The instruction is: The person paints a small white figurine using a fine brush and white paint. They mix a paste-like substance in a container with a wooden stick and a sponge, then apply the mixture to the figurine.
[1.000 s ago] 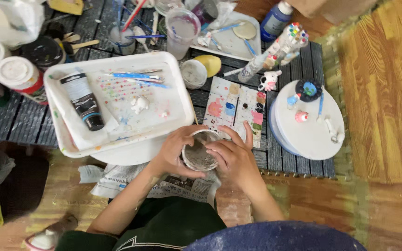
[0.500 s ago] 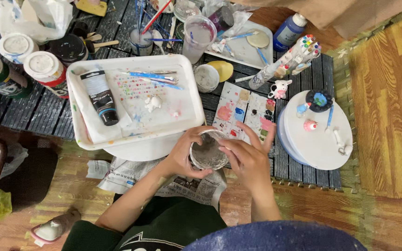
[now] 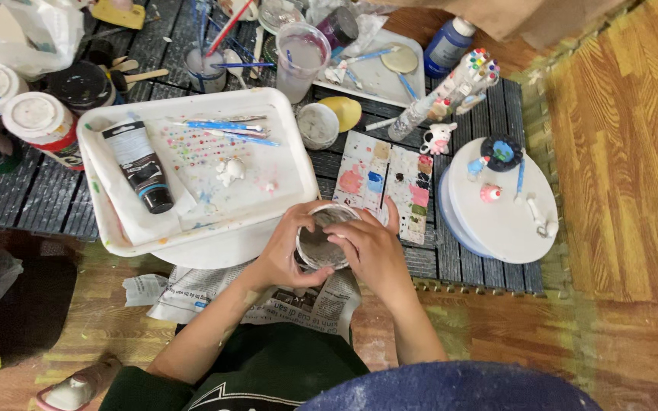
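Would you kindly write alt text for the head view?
Both hands, left hand and right hand, hold a small round container over newspaper, beside a white tray with a paint tube and a paint palette.

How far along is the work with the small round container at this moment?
Paint is already laid out: the palette carries pink, blue and dark dabs, and small painted figures sit on the round white board. In hand: left hand and right hand both grip the small round container, smeared grey inside. The black paint tube lies capped on the tray.
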